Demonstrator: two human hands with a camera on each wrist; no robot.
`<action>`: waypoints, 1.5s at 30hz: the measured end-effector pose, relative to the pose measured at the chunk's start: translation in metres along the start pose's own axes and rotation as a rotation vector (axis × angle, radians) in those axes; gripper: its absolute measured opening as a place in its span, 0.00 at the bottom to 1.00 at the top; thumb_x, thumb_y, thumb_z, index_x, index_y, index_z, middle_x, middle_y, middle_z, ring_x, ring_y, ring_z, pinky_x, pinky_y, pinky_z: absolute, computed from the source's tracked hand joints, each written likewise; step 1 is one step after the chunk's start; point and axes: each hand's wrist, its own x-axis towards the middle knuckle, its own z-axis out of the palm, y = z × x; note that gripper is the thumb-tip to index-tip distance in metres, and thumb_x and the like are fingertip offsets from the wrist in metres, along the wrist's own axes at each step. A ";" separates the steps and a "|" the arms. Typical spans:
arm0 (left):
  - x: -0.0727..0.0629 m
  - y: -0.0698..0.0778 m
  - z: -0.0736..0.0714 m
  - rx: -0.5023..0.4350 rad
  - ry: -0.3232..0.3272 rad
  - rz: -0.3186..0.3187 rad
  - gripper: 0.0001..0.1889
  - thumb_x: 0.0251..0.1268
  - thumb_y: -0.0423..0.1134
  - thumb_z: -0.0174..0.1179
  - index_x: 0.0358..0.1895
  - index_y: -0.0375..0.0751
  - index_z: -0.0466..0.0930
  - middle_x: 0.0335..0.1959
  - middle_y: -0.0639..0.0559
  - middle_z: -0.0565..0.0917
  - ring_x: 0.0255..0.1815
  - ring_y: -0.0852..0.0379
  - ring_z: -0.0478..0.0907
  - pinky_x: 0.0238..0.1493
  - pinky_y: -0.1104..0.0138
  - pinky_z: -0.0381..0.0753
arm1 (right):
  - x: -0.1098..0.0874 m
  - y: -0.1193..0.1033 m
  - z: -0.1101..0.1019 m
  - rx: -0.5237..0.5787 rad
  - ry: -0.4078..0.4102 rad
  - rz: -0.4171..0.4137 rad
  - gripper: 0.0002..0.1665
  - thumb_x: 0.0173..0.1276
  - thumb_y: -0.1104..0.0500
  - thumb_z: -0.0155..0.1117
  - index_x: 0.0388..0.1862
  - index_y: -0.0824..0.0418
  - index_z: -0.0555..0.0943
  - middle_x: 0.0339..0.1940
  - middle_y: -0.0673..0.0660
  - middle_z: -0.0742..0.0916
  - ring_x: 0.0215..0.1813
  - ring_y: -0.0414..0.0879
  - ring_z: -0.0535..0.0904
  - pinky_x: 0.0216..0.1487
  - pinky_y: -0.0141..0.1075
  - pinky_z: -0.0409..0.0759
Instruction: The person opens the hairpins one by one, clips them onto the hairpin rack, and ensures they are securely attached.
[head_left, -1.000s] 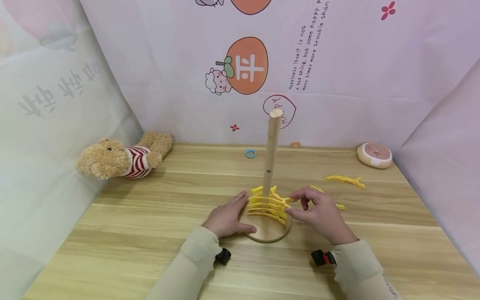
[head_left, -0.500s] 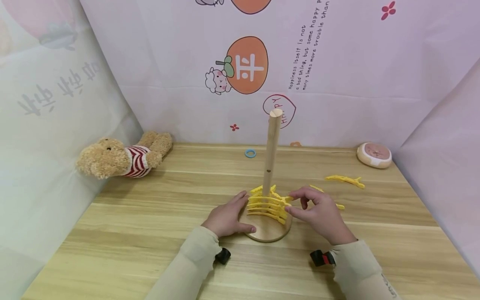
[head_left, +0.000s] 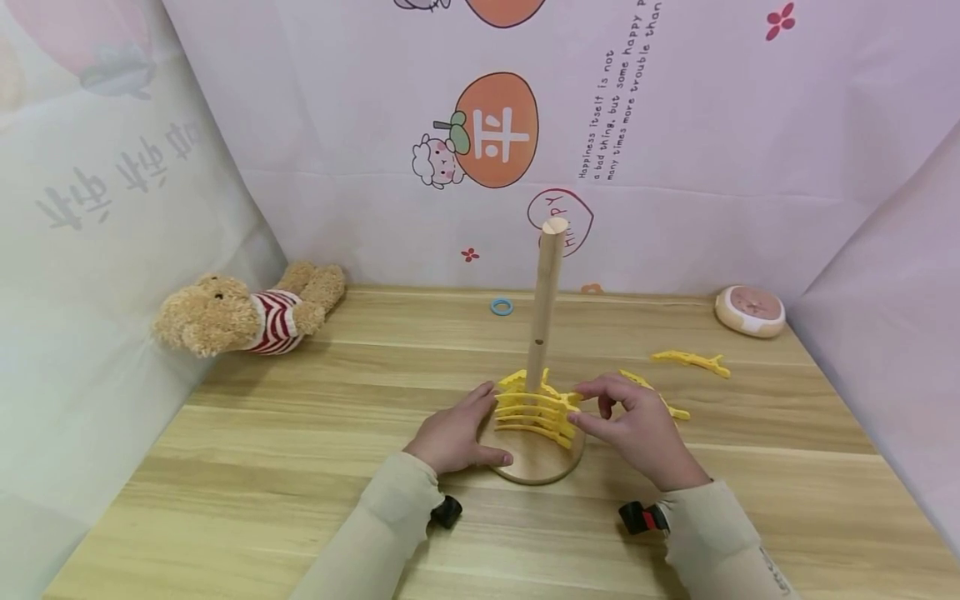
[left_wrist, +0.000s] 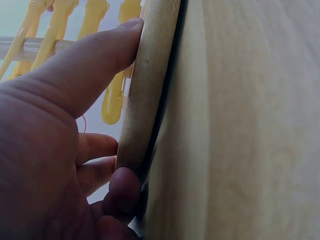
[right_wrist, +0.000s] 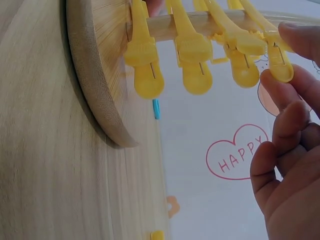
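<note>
In the head view, a wooden post point(head_left: 546, 292) stands upright on a round base point(head_left: 536, 468). Several yellow hair clips point(head_left: 528, 429) are stacked low around the post. My left hand point(head_left: 450, 437) holds the base at its left side, the thumb on its front rim; the left wrist view shows the thumb and fingertips against the wooden rim point(left_wrist: 145, 85). With thumb and forefinger, my right hand point(head_left: 637, 429) pinches the handle end of the topmost hair clip point(right_wrist: 280, 62), whose long arms lie about the post. The lower clips point(right_wrist: 194, 55) hang apart from my right fingers.
A loose yellow clip point(head_left: 690, 360) lies at the right; another point(head_left: 678, 412) is partly hidden behind my right hand. A blue ring point(head_left: 501, 307) sits near the back edge. A teddy bear point(head_left: 277, 323) lies left, a rounded pink-and-white object point(head_left: 750, 310) back right. Printed cloth point(head_left: 337, 125) encloses the table.
My right hand has shifted slightly left towards the post, still pinching the top hair clip. The left hand stays on the base.
</note>
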 end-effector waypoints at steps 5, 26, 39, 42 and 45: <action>0.000 0.001 0.000 0.000 0.002 -0.002 0.53 0.53 0.65 0.71 0.79 0.48 0.58 0.82 0.54 0.51 0.75 0.44 0.63 0.65 0.43 0.71 | 0.000 -0.001 -0.003 -0.022 -0.020 0.014 0.17 0.62 0.47 0.76 0.48 0.49 0.88 0.30 0.47 0.81 0.36 0.44 0.74 0.27 0.33 0.69; 0.000 -0.001 0.002 -0.016 0.003 -0.022 0.53 0.53 0.65 0.71 0.80 0.50 0.57 0.82 0.57 0.51 0.76 0.44 0.62 0.67 0.43 0.69 | 0.000 0.004 -0.016 -0.002 -0.104 0.083 0.23 0.60 0.42 0.75 0.53 0.46 0.85 0.33 0.48 0.85 0.41 0.48 0.76 0.35 0.36 0.73; 0.001 0.001 0.005 -0.033 0.009 -0.004 0.53 0.53 0.65 0.71 0.79 0.49 0.58 0.82 0.55 0.52 0.76 0.44 0.61 0.68 0.44 0.69 | -0.006 0.026 -0.039 -0.045 -0.040 0.114 0.22 0.64 0.44 0.74 0.54 0.48 0.84 0.43 0.52 0.86 0.44 0.46 0.76 0.41 0.33 0.75; -0.001 0.000 0.003 -0.031 0.007 -0.017 0.52 0.53 0.64 0.71 0.80 0.50 0.58 0.82 0.55 0.52 0.76 0.44 0.61 0.68 0.44 0.68 | -0.003 0.040 -0.044 -0.084 0.015 0.093 0.22 0.66 0.44 0.72 0.54 0.51 0.84 0.46 0.55 0.87 0.45 0.43 0.77 0.43 0.30 0.75; -0.001 -0.001 0.002 -0.027 0.006 -0.015 0.53 0.53 0.64 0.72 0.80 0.49 0.58 0.82 0.55 0.52 0.76 0.44 0.61 0.68 0.44 0.68 | 0.001 0.054 -0.050 -0.114 0.083 0.060 0.21 0.67 0.47 0.71 0.54 0.56 0.84 0.49 0.57 0.87 0.45 0.41 0.78 0.43 0.28 0.74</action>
